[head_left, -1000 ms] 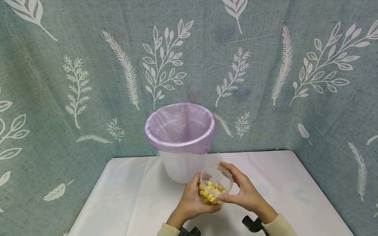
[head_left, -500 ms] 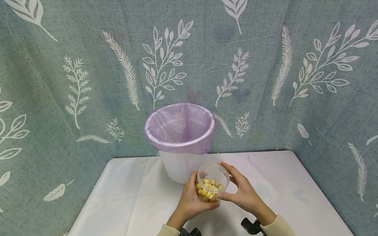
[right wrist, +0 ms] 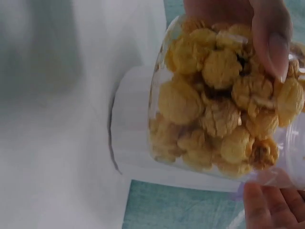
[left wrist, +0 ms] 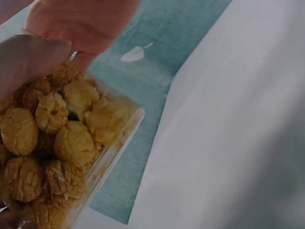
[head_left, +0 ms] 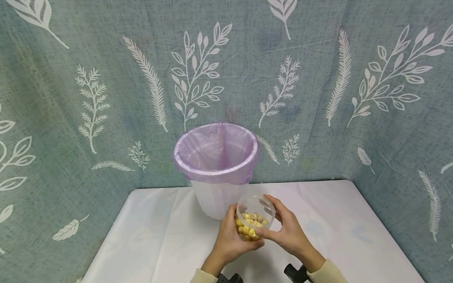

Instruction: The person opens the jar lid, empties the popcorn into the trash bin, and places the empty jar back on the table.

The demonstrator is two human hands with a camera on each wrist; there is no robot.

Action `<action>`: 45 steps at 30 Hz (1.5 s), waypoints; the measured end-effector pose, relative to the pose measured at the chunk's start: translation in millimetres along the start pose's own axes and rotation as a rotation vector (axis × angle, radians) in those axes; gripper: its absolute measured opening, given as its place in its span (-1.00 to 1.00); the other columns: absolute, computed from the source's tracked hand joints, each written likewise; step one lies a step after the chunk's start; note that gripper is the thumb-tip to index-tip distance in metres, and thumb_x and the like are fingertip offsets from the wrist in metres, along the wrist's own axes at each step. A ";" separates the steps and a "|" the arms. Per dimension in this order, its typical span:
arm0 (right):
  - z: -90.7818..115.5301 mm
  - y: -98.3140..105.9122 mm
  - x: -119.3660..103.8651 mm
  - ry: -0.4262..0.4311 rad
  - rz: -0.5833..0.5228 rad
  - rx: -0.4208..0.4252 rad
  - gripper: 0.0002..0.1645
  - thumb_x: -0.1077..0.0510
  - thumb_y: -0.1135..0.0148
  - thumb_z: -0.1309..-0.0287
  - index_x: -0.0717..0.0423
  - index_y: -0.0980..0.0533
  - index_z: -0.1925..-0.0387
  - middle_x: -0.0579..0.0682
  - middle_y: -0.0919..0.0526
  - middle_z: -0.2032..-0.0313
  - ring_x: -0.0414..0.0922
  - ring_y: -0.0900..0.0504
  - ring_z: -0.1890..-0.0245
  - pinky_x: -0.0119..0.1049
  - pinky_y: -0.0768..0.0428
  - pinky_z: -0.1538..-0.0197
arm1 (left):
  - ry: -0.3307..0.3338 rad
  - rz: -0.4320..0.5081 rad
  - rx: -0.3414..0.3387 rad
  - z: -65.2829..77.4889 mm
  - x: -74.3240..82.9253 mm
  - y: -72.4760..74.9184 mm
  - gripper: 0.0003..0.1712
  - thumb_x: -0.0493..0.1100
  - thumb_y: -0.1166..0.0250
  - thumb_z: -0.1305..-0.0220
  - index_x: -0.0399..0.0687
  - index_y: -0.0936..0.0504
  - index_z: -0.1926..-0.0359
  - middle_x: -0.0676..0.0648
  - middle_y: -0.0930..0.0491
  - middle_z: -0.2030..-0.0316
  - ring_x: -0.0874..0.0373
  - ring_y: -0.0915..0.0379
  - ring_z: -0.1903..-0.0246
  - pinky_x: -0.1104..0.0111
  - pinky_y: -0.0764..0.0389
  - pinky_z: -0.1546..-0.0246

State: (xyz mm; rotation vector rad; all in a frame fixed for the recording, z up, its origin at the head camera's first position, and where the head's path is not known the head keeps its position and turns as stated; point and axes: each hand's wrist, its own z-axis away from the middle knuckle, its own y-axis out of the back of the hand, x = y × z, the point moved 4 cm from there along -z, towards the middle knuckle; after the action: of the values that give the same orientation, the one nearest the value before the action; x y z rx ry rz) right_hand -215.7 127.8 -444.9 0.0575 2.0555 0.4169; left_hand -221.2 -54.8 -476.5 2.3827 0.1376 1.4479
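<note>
Reading the head view as a clock dial, the clear jar [head_left: 256, 201] sits just before 6 o'clock, held up over the white table [head_left: 148, 236] and tilted so that its round mouth faces the head camera. Yellow popcorn [head_left: 249, 232] fills its lower part, and the wall above the popcorn is bare.

The left hand [head_left: 231, 240] is clamped on the jar from about 8 o'clock, thumb below and fingers wrapped on the far side. The right hand [head_left: 291, 227] grips it from between 3 and 4 o'clock — thumb on the near side, fingers at the upper rim. Both hands are on the jar at once.

At 11 o'clock from the jar stands a white bin [head_left: 212, 198], upright, with a purple bag [head_left: 244, 175] lining it and folded over its rim. The bin and jar overlap in the head view; whether they touch, I cannot tell.

Pale sleeves [head_left: 326, 272] and black wrist cameras [head_left: 297, 272] show between 5 and 6 o'clock. Behind the table, from 9 through 12 to 3 o'clock, hangs a grey-green curtain [head_left: 244, 86] printed with white leaves. In the right wrist view, a thumb [right wrist: 274, 43] lies over the jar at 2 o'clock.
</note>
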 end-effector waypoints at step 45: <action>-3.1 14.8 -8.8 0.081 -0.067 -0.120 0.06 0.31 -0.54 0.06 0.03 -0.20 -0.46 0.06 -0.36 -0.37 0.07 -0.39 -0.32 -0.29 -0.40 -0.32 | -0.008 0.027 -0.055 4.3 3.3 -5.1 0.13 0.02 -0.74 0.36 0.15 -0.27 -0.25 0.05 -0.52 -0.07 0.17 -0.52 -0.01 0.25 -0.59 -0.07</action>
State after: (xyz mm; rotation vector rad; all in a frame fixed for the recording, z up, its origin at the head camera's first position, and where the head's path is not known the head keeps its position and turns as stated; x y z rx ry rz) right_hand -215.9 139.0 -431.4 -0.1024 2.1013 0.5072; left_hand -215.4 -50.2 -477.3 2.3547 0.0635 1.4351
